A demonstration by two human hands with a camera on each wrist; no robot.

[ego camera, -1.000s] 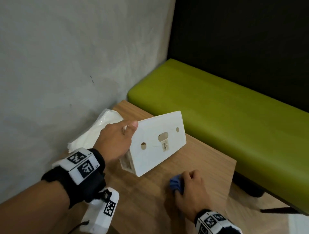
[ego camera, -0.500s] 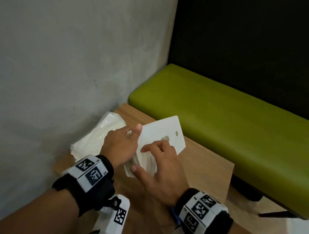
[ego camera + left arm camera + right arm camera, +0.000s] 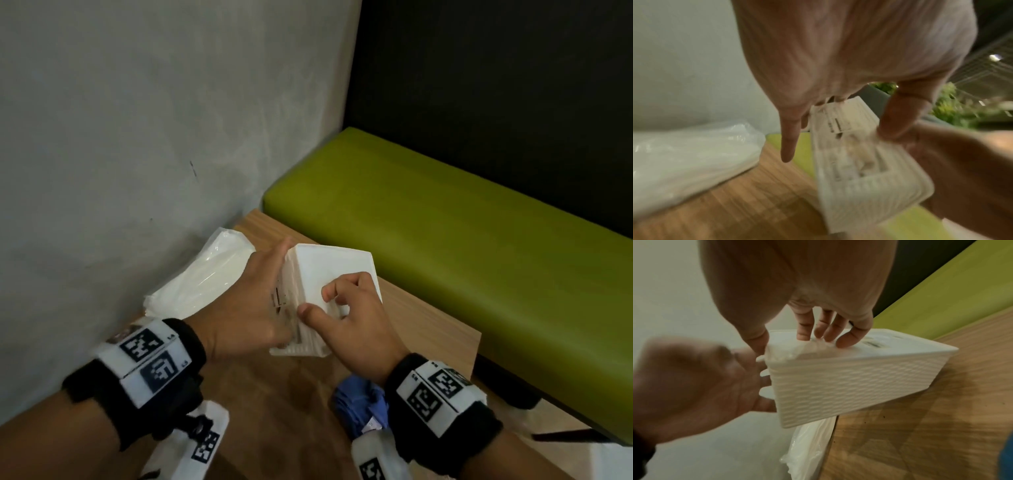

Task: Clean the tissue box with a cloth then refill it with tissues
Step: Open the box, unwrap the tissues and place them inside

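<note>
A: What lies nearest the person?

B: A crumpled blue cloth [image 3: 359, 407] on the wooden table [image 3: 428, 325], just under the right wrist, with nothing holding it.

A: And the hands?

B: Both are on the white tissue box [image 3: 334, 270], which is tipped up above the table with its smooth flat base turned upward and its woven-pattern sides showing. The right hand [image 3: 356, 315] has its fingers [image 3: 803, 331] curled down onto the base near one corner, thumb on the corner edge, pinching something crinkled and clear there; what exactly it is I cannot tell. The left hand [image 3: 250, 305] clamps the box's end, thumb on one face and fingers around the other side, with the forefinger [image 3: 788, 141] pointing free in the left wrist view.

A: Is the box touching the table?

B: One low corner looks close to the wood, but I cannot tell whether it touches.

A: And farther back?

B: A plastic-wrapped pack of tissues [image 3: 205, 277] lies on the table against the grey wall [image 3: 137, 137], just beside the left hand. Beyond the table runs a green bench seat [image 3: 445, 222] with a dark backrest [image 3: 496, 85].
</note>
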